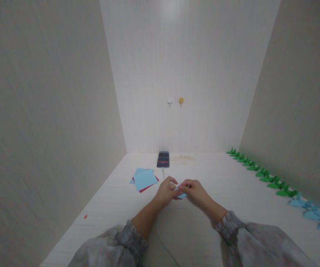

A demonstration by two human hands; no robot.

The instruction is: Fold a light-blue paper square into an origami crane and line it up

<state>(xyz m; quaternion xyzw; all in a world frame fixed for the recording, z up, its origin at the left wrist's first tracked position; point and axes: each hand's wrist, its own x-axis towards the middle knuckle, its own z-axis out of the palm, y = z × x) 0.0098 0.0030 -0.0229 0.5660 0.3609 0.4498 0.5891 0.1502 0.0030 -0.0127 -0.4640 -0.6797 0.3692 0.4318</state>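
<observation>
Between my two hands is a small piece of folded light-blue paper (pixel 181 195), low over the white table. My left hand (pixel 166 192) grips its left side, thumb laid along the top. Fingers of my right hand (pixel 193 190) pinch its upper right edge, close to the left thumb. My fingers cover much of the paper, so its full folded shape is hidden. To the left of my hands lies a loose stack of square paper sheets (pixel 145 180), light blue on top with red edges showing beneath.
A phone (pixel 163 159) lies near the back wall, with a white cable (pixel 160 237) running under my left arm. Along the right wall stand a row of green folded paper figures (pixel 263 174) and several light-blue ones (pixel 313 214). A small orange scrap (pixel 85 216) lies at left.
</observation>
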